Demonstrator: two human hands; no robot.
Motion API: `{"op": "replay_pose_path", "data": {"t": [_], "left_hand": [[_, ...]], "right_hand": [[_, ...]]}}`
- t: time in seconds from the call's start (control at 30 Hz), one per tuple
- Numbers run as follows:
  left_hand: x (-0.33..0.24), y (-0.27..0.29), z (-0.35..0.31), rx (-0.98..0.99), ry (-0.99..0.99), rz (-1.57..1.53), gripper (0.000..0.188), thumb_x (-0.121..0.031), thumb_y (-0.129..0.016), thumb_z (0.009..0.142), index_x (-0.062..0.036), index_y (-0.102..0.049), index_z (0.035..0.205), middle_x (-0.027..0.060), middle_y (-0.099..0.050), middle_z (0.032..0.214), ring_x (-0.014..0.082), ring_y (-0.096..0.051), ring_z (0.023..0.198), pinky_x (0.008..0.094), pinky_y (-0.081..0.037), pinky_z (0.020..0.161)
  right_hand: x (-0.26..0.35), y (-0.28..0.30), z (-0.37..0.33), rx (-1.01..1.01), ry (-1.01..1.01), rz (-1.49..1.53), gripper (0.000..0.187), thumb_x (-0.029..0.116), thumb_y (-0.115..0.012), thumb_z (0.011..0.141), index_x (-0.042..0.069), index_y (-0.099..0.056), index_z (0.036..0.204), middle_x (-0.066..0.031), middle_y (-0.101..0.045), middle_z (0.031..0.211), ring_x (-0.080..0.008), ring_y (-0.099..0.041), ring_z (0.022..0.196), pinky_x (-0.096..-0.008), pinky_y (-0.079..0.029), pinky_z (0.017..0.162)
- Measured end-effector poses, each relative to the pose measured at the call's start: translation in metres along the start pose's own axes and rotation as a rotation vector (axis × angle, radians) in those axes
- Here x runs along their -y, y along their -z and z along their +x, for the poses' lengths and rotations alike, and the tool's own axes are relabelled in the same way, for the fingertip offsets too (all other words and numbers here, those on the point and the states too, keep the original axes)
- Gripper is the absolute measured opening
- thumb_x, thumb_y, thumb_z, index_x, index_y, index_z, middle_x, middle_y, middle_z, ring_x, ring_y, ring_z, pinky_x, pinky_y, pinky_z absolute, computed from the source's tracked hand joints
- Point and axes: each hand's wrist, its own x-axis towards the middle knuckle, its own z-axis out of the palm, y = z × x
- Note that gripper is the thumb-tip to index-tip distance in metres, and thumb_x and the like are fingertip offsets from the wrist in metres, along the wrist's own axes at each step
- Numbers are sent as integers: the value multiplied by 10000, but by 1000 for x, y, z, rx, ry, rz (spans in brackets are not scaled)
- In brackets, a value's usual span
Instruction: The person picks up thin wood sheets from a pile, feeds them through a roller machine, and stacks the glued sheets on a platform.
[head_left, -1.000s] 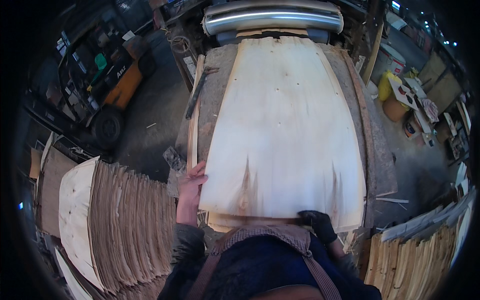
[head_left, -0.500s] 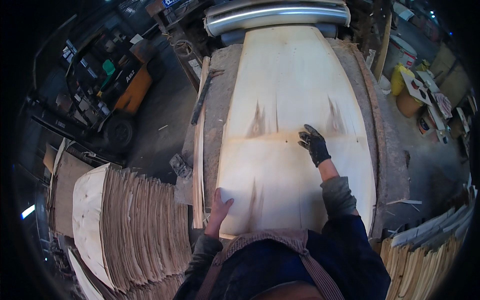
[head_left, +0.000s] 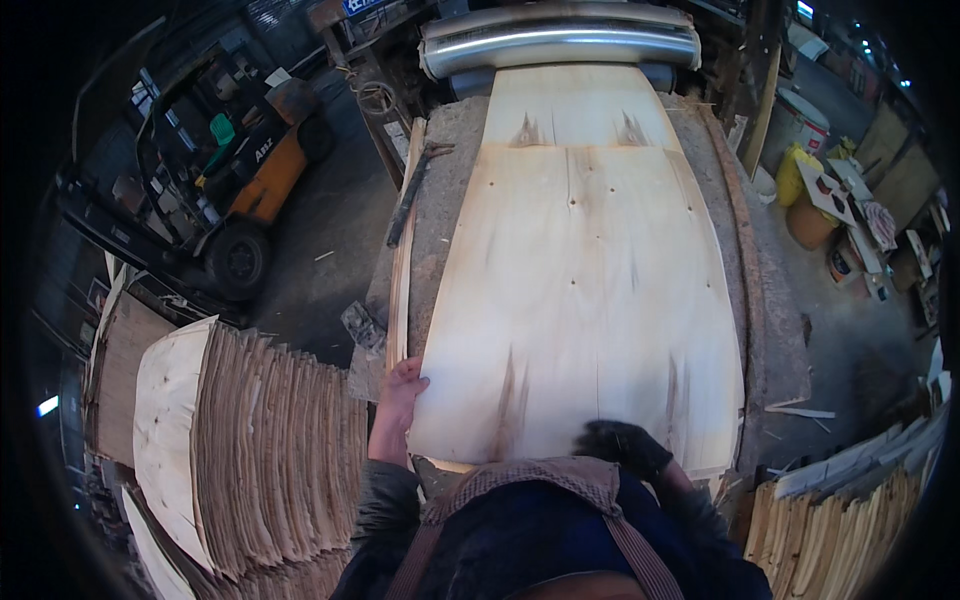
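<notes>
A pale wood veneer sheet (head_left: 590, 320) lies on the bench in front of me, with small knots and brown streaks. Its far edge meets another veneer sheet (head_left: 575, 110) that runs up to a shiny metal roller (head_left: 560, 47). My left hand (head_left: 397, 395) is bare and closed at the near sheet's left edge, fingers curled and thumb against the edge. Close to my body, my right hand (head_left: 630, 445) in a black glove is over the sheet's near part. Motion smears its fingers, so their grip does not show.
A rough worktable (head_left: 440, 190) borders the sheets, with a dark bar-shaped tool (head_left: 408, 205) at its left. Tall veneer stacks stand at left (head_left: 280, 450) and lower right (head_left: 840, 530). An orange forklift (head_left: 265, 180) is at far left; buckets and a yellow bag (head_left: 797, 170) are at right.
The veneer sheets have moved away from me toward the roller. My right hand has drawn back to my body, while my left has shifted slightly forward and left along the edge.
</notes>
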Motion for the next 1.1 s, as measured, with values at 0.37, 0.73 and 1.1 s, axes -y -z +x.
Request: {"op": "replay_pose_path", "data": {"t": [0.37,0.73,1.1], "left_hand": [[-52,-12,-9,-25,35,-324,459,116,-473,771,-9,-484,1214,167,-612,1031,218,-623,880,319,-528,771],[107,23,47,-81,-178,849,636,-163,-644,753,17,-370,1298,251,-372,1324,339,-355,1250,370,-320,1015],[66,-1,7,-175,-22,843,539,-193,-642,770,1,-467,1242,246,-560,1132,336,-525,1103,373,-403,941]], "right_hand": [[5,-36,-57,-244,276,-1081,252,114,-512,862,21,-577,1087,-135,-606,1088,-256,-602,979,-345,-486,851],[67,54,71,-510,763,-820,277,150,-442,922,-68,-525,1072,-177,-596,1018,-264,-605,953,-417,-543,785],[37,69,119,-658,853,-722,283,116,-507,892,27,-513,1160,-71,-557,1141,-187,-529,1075,-332,-419,895]]}}
